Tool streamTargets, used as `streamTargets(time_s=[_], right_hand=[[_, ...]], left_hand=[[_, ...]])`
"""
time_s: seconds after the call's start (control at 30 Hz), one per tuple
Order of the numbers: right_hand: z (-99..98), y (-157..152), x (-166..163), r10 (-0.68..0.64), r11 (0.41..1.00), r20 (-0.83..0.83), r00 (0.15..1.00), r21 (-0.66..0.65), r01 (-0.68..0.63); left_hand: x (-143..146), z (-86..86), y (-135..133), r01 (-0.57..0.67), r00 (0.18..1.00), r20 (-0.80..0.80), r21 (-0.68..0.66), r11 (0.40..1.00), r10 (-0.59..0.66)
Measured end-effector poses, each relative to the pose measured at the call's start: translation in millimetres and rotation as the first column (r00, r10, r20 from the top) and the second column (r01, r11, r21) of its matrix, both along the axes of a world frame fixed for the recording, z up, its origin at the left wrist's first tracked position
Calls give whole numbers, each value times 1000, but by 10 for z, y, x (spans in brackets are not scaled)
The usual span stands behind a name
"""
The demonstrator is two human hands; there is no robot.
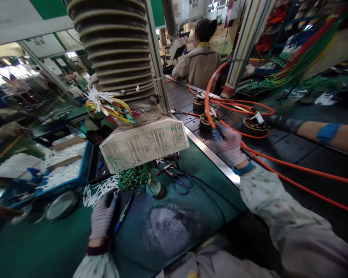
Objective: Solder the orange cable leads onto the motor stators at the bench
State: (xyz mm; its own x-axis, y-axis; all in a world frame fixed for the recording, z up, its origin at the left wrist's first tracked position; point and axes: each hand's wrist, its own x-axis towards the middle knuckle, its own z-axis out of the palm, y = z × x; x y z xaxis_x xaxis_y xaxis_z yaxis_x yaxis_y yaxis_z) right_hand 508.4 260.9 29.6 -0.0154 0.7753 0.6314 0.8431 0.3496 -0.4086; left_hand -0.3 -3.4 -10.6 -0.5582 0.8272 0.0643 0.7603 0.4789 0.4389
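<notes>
My left hand (pixel 102 218), in a striped glove with dark fingertips, reaches to the edge of a pile of white tube pieces (pixel 97 191). Its fingers are curled together; whatever they may hold is hidden. Just right of it lies a blue and black marker pen (pixel 124 214). My right hand (pixel 229 143), also gloved, is closed around an orange hose (pixel 211 98) above the dark conveyor. Close by stand round wound motor stators, one (pixel 205 122) beyond the fingers and another (pixel 254 126) to the right. Loops of the hose lie over and around them.
Blue-handled scissors (pixel 182 184), a round tin (pixel 156 189) and green terminals (pixel 135 177) lie on the green bench. A ribbed duct with a pale hood (pixel 145 144) hangs above. A co-worker's dark-gloved hand (pixel 282 122) is beside the right stator. Another person (pixel 201 63) sits beyond.
</notes>
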Motion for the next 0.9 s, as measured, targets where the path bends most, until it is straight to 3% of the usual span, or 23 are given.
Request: streamTargets(time_s=[0.03, 0.1, 0.17, 0.37, 0.57, 0.73, 0.9], right_hand=[[-111, 79, 1, 13, 988, 163, 986, -155, 12], [-275, 202, 22, 101, 901, 416, 904, -424, 95], [-360, 280, 47, 150, 825, 514, 845, -535, 179], [-351, 276, 47, 76, 829, 553, 830, -497, 256], [-153, 271, -240, 148, 900, 519, 842, -424, 104], [18, 901, -691, 167, 903, 507, 846, -422, 74], [-58, 1550, -804, 115, 878, 532, 839, -450, 165]], left_hand=[[-2, 0, 0, 2, 1000, -3, -1, 1000, -2], [-10, -5, 2, 5, 1000, -5, -5, 1000, -5], [-16, -13, 7, 11, 1000, -11, -13, 1000, -11], [7, 5, 2, 29, 999, -28, -17, 999, -30], [13, 20, 15, -3, 999, -32, -39, 999, 2], [-7, -5, 38, -67, 998, -3, -51, 996, 67], [-49, 9, 36, -117, 993, 26, -59, 991, 118]])
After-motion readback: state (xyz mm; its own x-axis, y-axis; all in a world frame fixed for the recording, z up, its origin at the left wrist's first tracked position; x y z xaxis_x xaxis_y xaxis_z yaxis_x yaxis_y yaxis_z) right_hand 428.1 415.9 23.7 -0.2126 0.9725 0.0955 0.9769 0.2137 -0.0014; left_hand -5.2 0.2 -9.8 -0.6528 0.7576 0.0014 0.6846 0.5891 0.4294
